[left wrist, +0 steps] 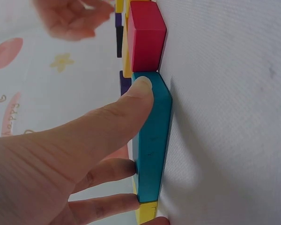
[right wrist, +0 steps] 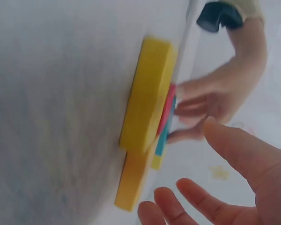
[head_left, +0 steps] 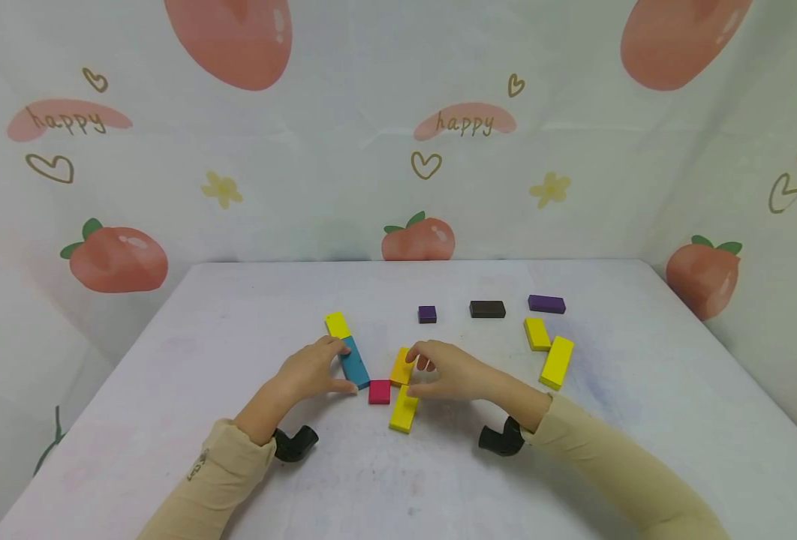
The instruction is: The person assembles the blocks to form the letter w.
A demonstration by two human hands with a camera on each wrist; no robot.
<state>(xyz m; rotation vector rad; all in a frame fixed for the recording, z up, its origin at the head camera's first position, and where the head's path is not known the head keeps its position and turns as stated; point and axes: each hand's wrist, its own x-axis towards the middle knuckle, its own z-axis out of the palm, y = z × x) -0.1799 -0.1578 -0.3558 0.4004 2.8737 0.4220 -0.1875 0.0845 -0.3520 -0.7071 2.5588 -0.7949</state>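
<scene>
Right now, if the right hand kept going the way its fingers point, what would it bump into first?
Probably the orange block: the right hand points left, fingertips right beside it. Beyond lies the teal block, held by the left hand.

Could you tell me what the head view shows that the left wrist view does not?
Only the head view shows the whole table, the black block and the pair of yellow blocks far right. Only the left wrist view shows, close up, the thumb and fingers pressing the teal block's sides. Both show the left hand holding the teal block, the red block beside it, and the right hand.
</scene>
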